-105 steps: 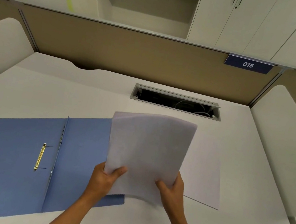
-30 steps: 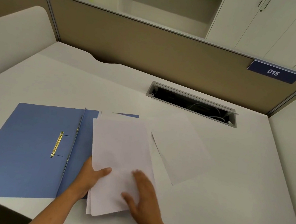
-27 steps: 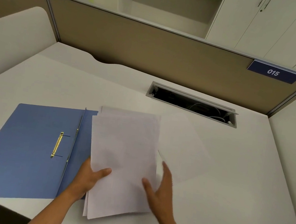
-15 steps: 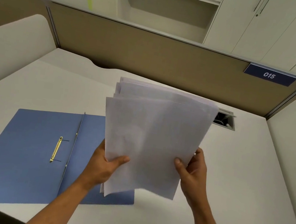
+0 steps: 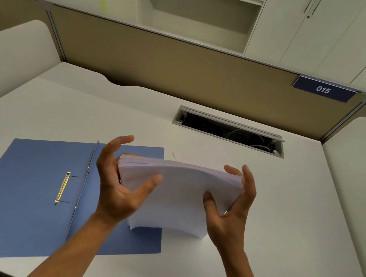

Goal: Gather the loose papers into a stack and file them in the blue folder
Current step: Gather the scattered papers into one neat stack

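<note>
The white paper stack (image 5: 180,193) stands upright on its lower edge, partly on the right flap of the blue folder (image 5: 33,186) and partly on the white desk (image 5: 283,226). My left hand (image 5: 116,190) cups the stack's left edge, thumb on the front sheet and fingers curved behind. My right hand (image 5: 233,208) holds the right edge the same way. The folder lies open and flat at the left, its gold fastener (image 5: 62,187) showing on the left half. I see no loose sheet elsewhere on the desk.
An open cable slot (image 5: 228,133) with wires is set in the desk behind the stack. A tan partition (image 5: 187,74) with a blue "015" sign (image 5: 322,89) closes off the back. White rounded side panels flank the desk on both sides.
The stack was held raised and tilted half a second ago; now it has come down to stand on its edge, and both hands have shifted from its lower corners to its side edges.
</note>
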`<state>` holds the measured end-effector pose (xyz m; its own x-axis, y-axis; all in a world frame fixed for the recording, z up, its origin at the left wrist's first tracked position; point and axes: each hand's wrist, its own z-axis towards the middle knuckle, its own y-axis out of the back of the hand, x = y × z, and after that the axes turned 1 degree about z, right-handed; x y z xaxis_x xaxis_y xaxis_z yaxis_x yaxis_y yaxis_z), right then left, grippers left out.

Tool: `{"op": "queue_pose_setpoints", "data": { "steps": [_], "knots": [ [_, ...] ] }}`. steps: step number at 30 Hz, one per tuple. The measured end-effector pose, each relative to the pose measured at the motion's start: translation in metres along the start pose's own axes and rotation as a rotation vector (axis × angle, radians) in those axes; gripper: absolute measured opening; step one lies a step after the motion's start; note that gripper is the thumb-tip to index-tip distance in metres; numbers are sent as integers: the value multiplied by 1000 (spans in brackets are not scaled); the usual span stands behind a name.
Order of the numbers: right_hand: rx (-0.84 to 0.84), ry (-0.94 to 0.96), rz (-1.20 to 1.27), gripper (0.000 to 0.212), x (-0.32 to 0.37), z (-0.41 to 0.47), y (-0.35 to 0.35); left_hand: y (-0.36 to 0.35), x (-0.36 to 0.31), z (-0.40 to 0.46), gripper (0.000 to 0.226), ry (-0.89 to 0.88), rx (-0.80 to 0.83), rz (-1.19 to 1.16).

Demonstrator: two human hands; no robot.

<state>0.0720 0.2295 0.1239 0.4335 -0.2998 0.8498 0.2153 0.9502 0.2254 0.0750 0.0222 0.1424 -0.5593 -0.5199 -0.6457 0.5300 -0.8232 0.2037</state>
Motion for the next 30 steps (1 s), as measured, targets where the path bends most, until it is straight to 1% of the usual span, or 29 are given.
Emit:
{"op": "queue_pose_setpoints", "data": {
  "steps": [3,5,9,11,12,16,19,22,23,26,28,30],
  "knots": [
    [-4,84,-67,78,-3,3,0,2,8,-3,44,-3,38,39],
    [-23,63,-46,77,-3,3,1,1,10,-6,36,49,26,13],
    [-46,-132,107,84,-2,-2,-1,-3,4,-13,51,190,-26,-111],
    [-35,-208,156,80,-9,-8,-3,-5,8,-22,65,306,-3,-192],
    [-26,-251,169,76,-12,-12,-4,-5,11,-28,67,377,9,-210],
    [12,-408,208,65,-32,-32,-14,-6,25,-52,58,607,64,-252],
    [2,-479,239,60,-40,-36,-18,-8,33,-61,61,684,94,-250],
    [-11,-498,242,58,-48,-35,-19,-6,41,-62,70,722,142,-269],
    [-4,-497,242,57,-49,-35,-19,-5,44,-62,67,747,165,-276],
    [33,-486,228,47,-52,-35,-16,-5,48,-64,43,814,222,-255],
    [73,-462,197,40,-52,-33,-14,-5,50,-66,36,830,229,-207],
    [106,-436,171,38,-52,-28,-12,-5,50,-65,32,818,228,-180]
  ]
}}
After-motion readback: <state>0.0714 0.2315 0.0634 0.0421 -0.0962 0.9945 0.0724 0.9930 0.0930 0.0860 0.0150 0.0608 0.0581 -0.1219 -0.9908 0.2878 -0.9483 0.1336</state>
